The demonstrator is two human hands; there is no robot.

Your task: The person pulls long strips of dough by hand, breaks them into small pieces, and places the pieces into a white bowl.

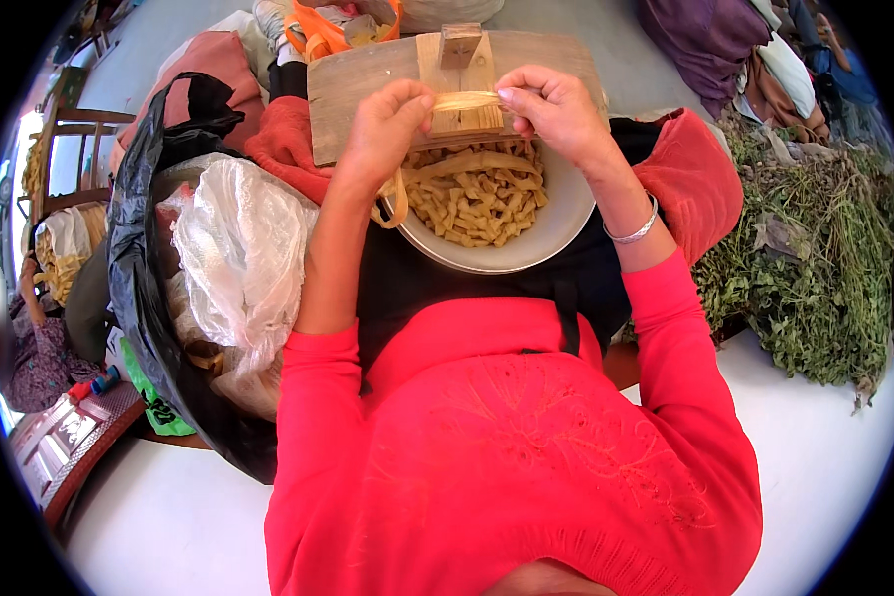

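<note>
Pale yellow, ribbon-like strips are stretched between my two hands over a wooden board. My left hand pinches one end of them. The other end is in the closed fingers of my right hand. A loop of strip hangs below my left hand, at the bowl's rim. On my lap stands a metal bowl holding many short, cut yellowish pieces and a longer strip lying across them. The board covers the bowl's far part. An upright wooden block rises from the board's middle.
To my left sits a black plastic bag with a crumpled clear bag in it. A heap of dried green plants lies at right. An orange bag is beyond the board. Another person's arm shows at far left.
</note>
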